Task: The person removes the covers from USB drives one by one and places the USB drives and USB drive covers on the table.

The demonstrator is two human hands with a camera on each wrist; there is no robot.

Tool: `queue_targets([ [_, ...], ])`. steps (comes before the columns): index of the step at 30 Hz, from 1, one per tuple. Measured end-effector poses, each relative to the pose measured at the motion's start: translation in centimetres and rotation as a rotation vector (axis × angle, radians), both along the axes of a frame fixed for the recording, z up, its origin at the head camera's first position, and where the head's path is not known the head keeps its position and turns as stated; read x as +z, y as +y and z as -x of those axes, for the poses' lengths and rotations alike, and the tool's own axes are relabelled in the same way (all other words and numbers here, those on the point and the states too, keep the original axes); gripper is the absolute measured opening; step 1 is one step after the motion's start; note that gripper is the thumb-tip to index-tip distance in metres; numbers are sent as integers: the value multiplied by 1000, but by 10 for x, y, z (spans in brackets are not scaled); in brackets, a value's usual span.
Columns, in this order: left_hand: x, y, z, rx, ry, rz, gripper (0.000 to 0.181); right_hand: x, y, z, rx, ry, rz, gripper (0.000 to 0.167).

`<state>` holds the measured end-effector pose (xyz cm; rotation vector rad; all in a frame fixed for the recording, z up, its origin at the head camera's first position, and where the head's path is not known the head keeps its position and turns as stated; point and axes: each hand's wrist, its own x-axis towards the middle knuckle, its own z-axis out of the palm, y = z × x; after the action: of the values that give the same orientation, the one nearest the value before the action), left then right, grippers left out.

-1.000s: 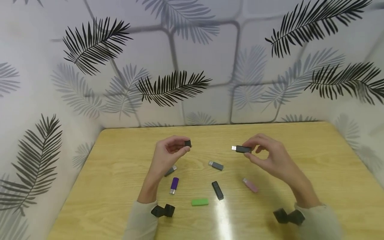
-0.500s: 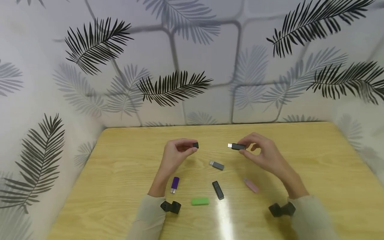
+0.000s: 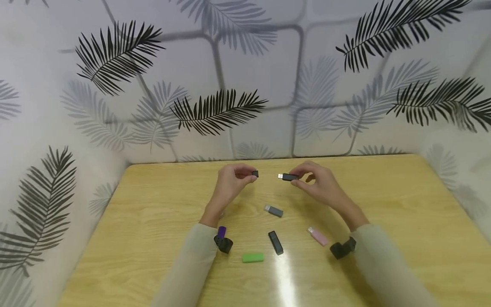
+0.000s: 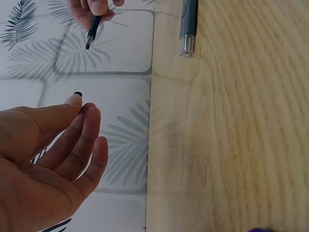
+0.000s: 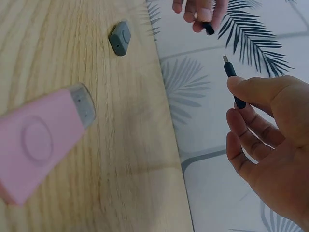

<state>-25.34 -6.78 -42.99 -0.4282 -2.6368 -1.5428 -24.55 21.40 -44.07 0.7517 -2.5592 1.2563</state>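
Note:
My left hand [image 3: 231, 182] pinches a small black cap [image 3: 255, 173] between thumb and fingertips, above the far part of the table. Facing it, my right hand [image 3: 316, 182] holds a black USB stick [image 3: 290, 177] by its rear end. The stick's bare metal plug points left toward the cap, with a gap between them. In the right wrist view the USB stick [image 5: 231, 72] sits between thumb and forefinger, and the cap [image 5: 208, 29] shows in the other hand. Under the hands lies a grey USB stick [image 3: 274, 211] with its plug bare.
On the wooden table [image 3: 145, 238] lie a dark USB stick [image 3: 275, 242], a green one [image 3: 252, 257] and a pink one [image 3: 318, 236]. A purple stick [image 3: 221, 232] is partly hidden by the left wrist's camera. A leaf-patterned wall [image 3: 264, 128] stands behind the table.
Both hands have come closer together and moved toward the far edge, narrowing the gap between cap and plug. The left forearm now covers most of another grey stick and part of the purple one.

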Motion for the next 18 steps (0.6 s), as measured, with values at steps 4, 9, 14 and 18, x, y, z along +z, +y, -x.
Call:
queue_targets([
  [4,-4,5,9,27,8,13,15,-4,-7,12,1,-39,-6,19],
  [9,-9,12,18,46,-26,67,16,-10,-13,23,-13,-122,-5,19],
  [14,-16,18,26,47,-49,132,18,-23,-18,35,-39,-153,-10,18],
  [18,-22,19,31,70,-60,174,17,-32,-24,42,-48,-200,6,18],
])
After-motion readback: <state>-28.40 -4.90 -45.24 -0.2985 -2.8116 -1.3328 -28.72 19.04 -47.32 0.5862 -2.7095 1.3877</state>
